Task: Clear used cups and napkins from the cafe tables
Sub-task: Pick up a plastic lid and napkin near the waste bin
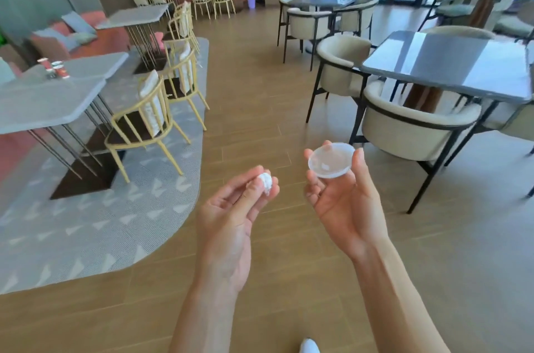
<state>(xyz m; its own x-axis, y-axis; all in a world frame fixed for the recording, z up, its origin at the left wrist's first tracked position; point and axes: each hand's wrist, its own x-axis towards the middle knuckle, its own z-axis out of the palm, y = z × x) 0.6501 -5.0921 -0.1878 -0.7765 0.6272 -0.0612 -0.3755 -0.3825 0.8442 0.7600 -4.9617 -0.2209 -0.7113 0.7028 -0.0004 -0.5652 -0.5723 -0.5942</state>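
Note:
My left hand (231, 214) pinches a small crumpled white napkin (265, 182) between thumb and fingertips, held over the wooden floor. To its right, my right hand (344, 196) holds a clear round plastic cup lid (331, 160) by its rim between thumb and fingers. Both hands are raised in the aisle between the tables. Far off on the left, two red paper cups (59, 68) stand on a grey table (95, 63).
Grey tables with yellow chairs (150, 118) stand on a patterned rug (95, 219) at left. A dark glossy table (450, 63) with cream armchairs (410, 124) is at right. A purple bin (251, 2) sits by the far wall. The wooden aisle runs ahead.

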